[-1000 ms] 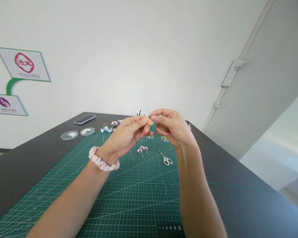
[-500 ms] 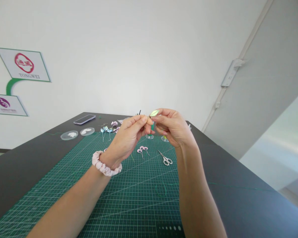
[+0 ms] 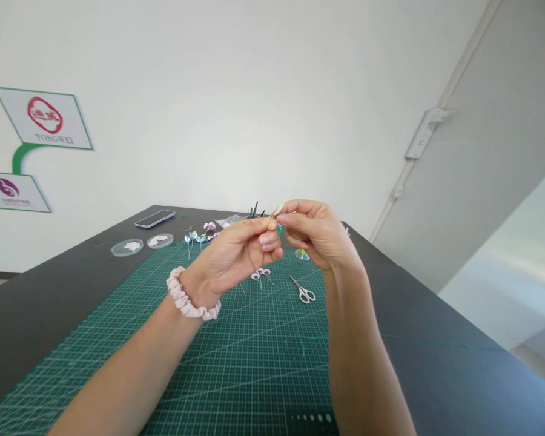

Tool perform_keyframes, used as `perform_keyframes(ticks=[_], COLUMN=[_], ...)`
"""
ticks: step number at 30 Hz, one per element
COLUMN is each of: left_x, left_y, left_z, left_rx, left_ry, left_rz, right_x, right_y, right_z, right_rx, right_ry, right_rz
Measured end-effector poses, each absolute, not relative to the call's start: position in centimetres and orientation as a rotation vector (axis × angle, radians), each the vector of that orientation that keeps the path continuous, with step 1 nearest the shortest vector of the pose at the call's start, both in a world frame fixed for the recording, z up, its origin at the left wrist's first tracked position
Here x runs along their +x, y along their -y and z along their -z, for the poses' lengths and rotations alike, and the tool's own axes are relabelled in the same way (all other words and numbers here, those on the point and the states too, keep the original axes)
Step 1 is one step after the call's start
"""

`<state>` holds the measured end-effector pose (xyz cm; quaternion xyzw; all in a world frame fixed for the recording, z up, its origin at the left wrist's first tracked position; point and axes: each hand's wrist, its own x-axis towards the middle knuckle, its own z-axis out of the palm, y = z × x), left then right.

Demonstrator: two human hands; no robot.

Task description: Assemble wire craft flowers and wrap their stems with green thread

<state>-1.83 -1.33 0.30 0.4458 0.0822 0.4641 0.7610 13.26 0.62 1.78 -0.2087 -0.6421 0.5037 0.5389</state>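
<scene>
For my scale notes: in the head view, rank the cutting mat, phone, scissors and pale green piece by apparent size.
1. Cutting mat
2. Phone
3. Scissors
4. Pale green piece, partly hidden

Phone (image 3: 155, 218) on black table (image 3: 436, 369)

A small, pale green leaf-shaped piece (image 3: 280, 208) is showing a yellowish tint. The dark green rectangular cutting mat (image 3: 236, 363) is displaying a fine, light grid, and the flat black table (image 3: 436, 375) is looking plain. The gathered pale pink fabric scrunchie (image 3: 180, 297) is appearing uniform; white-handled metal scissors (image 3: 307, 295), glossy light blue petal pieces (image 3: 201, 240) and a lilac-edged slim phone (image 3: 155, 219) are adding other tones.
</scene>
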Motion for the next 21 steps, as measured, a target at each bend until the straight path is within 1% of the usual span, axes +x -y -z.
perform_keyframes(ticks=[6, 14, 21], left_x=[-2.12, -2.30, -2.37], left_y=[1.62, 1.34, 1.39], left_z=[-0.68, -0.52, -0.48], left_rx=[0.830, 0.860, 0.770], left_ry=[-0.132, -0.092, -0.067], left_rz=[-0.885, -0.822, -0.794], right_x=[13.45, 13.51, 13.43], right_y=[-0.60, -0.65, -0.40], right_z=[-1.62, -1.60, -1.76], right_rx=[-0.480, -0.452, -0.449], right_ry=[1.548, 1.560, 1.560], right_rz=[-1.198, -1.209, -1.209])
